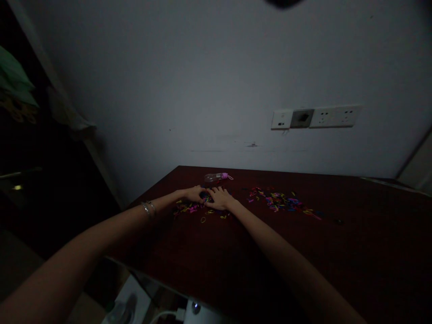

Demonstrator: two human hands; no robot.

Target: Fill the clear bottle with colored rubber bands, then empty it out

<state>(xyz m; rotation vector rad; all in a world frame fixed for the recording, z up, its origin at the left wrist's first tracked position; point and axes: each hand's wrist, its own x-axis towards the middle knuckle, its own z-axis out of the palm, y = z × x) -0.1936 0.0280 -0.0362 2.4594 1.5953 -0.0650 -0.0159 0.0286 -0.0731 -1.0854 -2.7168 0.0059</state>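
Small coloured rubber bands (192, 208) lie in a loose heap on the dark reddish-brown table (202, 252). My left hand (195, 194) rests at the left of this heap, thumb and fingers apart and curved around some of the bands. Over the heap's right side my right hand (220, 199) lies palm down with its fingers spread, touching bands. The two hands nearly meet, and the bands beneath them are partly hidden. Just behind them a clear plastic bottle (212, 177) with a pink cap and loop lies on its side.
A second spread of coloured rubber bands (278, 201) lies to the right. Behind the table stands a pale wall (216, 90) with sockets (322, 118). Below the front edge are a white device (202, 312) and a cable (164, 315). The light is dim.
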